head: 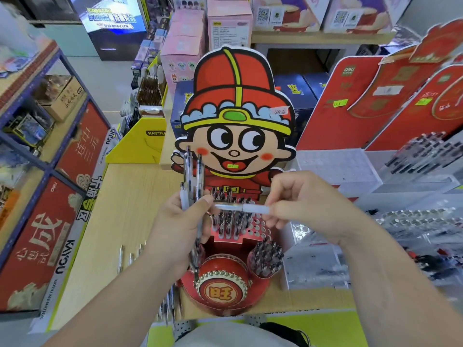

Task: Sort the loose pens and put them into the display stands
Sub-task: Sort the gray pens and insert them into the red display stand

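You're partway through. The rack [260, 225] at the foot of the cartoon display stand [238, 121] carries rows of pens with open holes to its right, and the round cup [265, 259] is full. Several loose pens [130, 256] lie on the bench [120, 196] at lower left of the frame, not yet sorted. Your left hand [183, 221] grips an upright bundle of pens [191, 171] at centre. Your right hand [300, 204] pinches a single pen [240, 208] level above the rack, its far end at your left thumb.
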`<state>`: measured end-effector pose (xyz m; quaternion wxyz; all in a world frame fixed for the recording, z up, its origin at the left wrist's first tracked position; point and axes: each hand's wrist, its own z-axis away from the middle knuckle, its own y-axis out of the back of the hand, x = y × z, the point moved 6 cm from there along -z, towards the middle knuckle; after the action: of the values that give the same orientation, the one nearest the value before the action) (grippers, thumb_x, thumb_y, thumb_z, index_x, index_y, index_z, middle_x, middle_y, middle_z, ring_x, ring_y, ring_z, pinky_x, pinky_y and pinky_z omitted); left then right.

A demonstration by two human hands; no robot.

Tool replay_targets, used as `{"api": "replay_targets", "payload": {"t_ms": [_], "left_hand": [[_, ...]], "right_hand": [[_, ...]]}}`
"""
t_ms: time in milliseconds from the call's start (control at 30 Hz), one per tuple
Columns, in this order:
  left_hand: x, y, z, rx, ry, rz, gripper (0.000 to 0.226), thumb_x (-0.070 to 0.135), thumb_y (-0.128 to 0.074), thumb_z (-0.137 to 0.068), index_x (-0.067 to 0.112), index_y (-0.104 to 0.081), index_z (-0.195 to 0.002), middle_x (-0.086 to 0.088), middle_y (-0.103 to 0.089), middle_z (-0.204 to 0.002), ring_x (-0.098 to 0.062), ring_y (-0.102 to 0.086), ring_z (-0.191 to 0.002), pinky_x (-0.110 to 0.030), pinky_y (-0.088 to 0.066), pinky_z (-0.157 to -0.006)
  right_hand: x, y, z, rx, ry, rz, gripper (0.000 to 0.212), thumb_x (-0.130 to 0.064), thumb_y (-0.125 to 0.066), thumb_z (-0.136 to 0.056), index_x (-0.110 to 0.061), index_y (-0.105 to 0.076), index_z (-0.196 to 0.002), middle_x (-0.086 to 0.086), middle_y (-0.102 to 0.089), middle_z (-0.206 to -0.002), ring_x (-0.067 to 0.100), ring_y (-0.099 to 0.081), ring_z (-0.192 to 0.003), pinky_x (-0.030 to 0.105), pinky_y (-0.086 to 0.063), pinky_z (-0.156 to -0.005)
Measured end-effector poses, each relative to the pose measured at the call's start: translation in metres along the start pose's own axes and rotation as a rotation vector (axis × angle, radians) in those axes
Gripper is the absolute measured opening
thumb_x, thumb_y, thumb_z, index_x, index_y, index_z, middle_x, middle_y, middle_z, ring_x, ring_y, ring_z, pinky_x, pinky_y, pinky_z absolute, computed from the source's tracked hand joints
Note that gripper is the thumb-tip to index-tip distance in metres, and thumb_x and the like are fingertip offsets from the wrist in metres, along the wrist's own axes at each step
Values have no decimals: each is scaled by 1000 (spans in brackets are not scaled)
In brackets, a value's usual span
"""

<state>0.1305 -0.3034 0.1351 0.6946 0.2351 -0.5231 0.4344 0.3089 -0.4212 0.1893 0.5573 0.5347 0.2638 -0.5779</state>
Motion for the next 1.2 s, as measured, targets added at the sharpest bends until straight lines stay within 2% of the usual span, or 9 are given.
{"api": "replay_targets", "payload": {"t_ms": [133, 233, 433, 533, 667, 767, 867, 1000, 1200], "left_hand": [[1, -2, 1, -14, -47, -14, 7, 11, -61, -98, 7, -59, -103, -11, -61, -67, -19, -40, -44, -30, -35, -46], [2, -10, 7, -100, -63, -44, 11, 10, -63, -96, 5, -58, -104, -11, -52, -57, -21, -39, -44, -30, -35, -45], [3, -9, 9, -82, -60, -38, 23, 9, -74, -88, 8, -60, -105, -4, -47, -50, -17, -40, -42, -28, -36, -43], [5, -8, 9, -67, -60, -17, 29, 23, -76, -84, 7, -61, -104, -7, -54, -56, -18, -42, -44, -29, -36, -44], [3, -4, 6, -47, -18, -20, 28, 32, -60, -98, 4, -60, -103, -5, -66, -69, -18, -41, -46, -29, -37, -46], [-3, 2, 4, -28, 19, 6, 29, 32, -57, -99, 6, -61, -110, -7, -66, -76, -19, -41, -47, -31, -35, -46], [-14, 8, 1, 9, 50, -15, 25, 31, -59, -99, 7, -61, -105, -9, -64, -77, -20, -40, -48, -33, -34, -50], [-23, 15, -3, 44, 75, -30, 19, 30, -60, -100, 11, -61, -99, -8, -65, -76, -23, -39, -51, -33, -35, -52], [-23, 17, -9, 52, 74, 47, 20, 28, -54, -103, 13, -66, -104, -12, -63, -76, -21, -40, -48, -32, -35, -49]], "right_hand": [[-4, -18, 1, -146, 5, 178, 10, -5, -73, -84, -8, -67, -77, 18, -71, -73, 23, -63, -64, 36, -53, -68], [-8, -32, -4, -135, 16, 97, 3, -16, -72, -91, -16, -71, -95, 13, -74, -79, 23, -69, -70, 29, -58, -71], [-5, -49, -6, -199, -38, -81, 44, -3, -73, -88, -23, -63, -127, 13, -73, -89, 19, -70, -79, 32, -60, -76], [-6, -48, -5, -206, -44, -107, 61, 3, -69, -88, -30, -54, -137, 8, -71, -88, 15, -68, -76, 25, -55, -71], [-8, -24, -10, -14, 1, -96, 70, 11, -61, -85, -36, -53, -136, 13, -63, -94, 19, -64, -73, 25, -53, -65], [-10, 0, -12, 210, 80, -129, 64, 12, -62, -84, -34, -55, -127, 5, -65, -98, 29, -65, -74, 28, -55, -61], [-17, 16, -7, 384, 227, -152, 52, 8, -69, -86, -31, -57, -118, -5, -72, -100, 21, -70, -75, 25, -54, -58], [-21, 17, 0, 513, 372, -159, 34, -1, -69, -91, -30, -61, -107, -1, -75, -93, 15, -73, -86, 23, -54, -57], [-30, 17, 5, 667, 510, -19, 33, -8, -72, -91, -37, -62, -103, -7, -73, -89, 17, -71, -83, 29, -59, -65]]}}
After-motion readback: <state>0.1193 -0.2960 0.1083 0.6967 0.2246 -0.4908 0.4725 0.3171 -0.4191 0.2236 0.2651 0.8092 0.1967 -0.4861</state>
